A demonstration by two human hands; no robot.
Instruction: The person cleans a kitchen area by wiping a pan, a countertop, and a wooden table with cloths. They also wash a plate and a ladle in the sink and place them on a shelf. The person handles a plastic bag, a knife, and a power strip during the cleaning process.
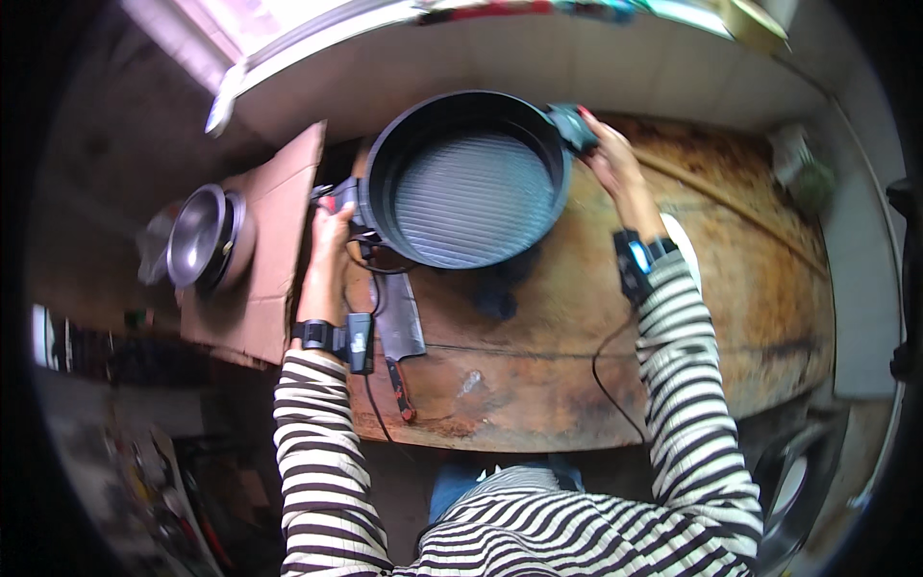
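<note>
Between my two hands is a round black electric pan [472, 198] with a ridged bottom, tilted so that its inside faces me. Its left handle is in the grip of my left hand [332, 234], and a dark cord hangs below that side. On the far right, my right hand [611, 160] grips the other dark handle with its red part. A shadow under the pan falls on the wooden tabletop [577, 368]. Below my left hand's side lies a cleaver [400, 317] with a black and red handle, its blade pointing away from me.
Left of the table, metal bowls [198, 238] are stacked on a cardboard sheet [270, 267]. A long wooden stick [728, 202] lies along the right part of the table. A plastic bag [800, 169] sits in the far right corner. The tiled wall [649, 72] rises behind.
</note>
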